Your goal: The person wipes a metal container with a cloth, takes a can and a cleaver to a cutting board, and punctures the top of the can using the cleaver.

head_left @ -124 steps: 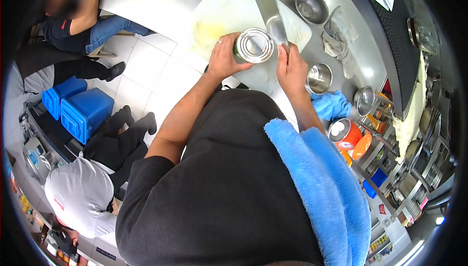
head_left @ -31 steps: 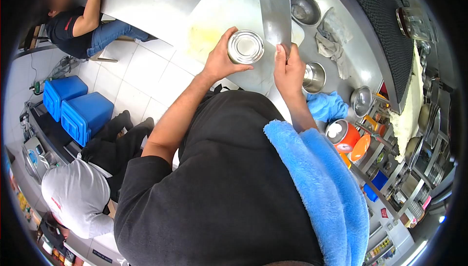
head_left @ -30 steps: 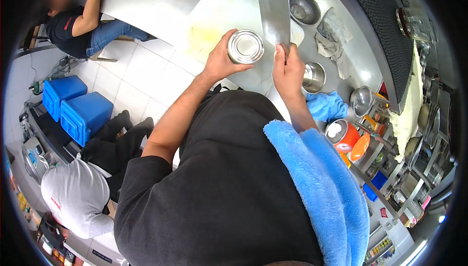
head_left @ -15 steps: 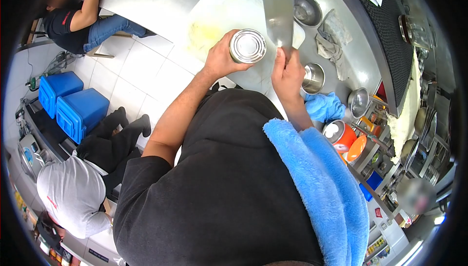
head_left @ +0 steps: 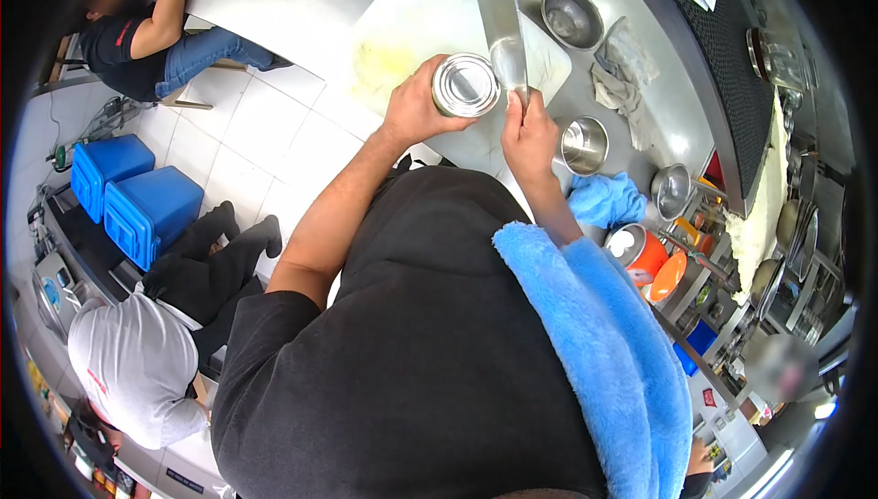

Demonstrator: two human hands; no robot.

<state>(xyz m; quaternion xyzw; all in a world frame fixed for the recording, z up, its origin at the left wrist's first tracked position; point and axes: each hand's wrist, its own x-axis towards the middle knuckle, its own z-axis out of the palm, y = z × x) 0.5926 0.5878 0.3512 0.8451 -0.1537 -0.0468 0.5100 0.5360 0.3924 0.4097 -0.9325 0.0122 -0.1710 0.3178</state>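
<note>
Can (head_left: 465, 85) — flat end up, gripped in your left hand (head_left: 412, 106); knife (head_left: 499, 23) — right hand (head_left: 530, 138) gripping handle, blade pointing away, beside rim.

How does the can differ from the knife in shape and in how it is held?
The can shows a round, ridged end; the knife has a long, flat blade. The left hand wraps the can's side, while the right hand grips the knife at its near end. Both look metallic.
</note>
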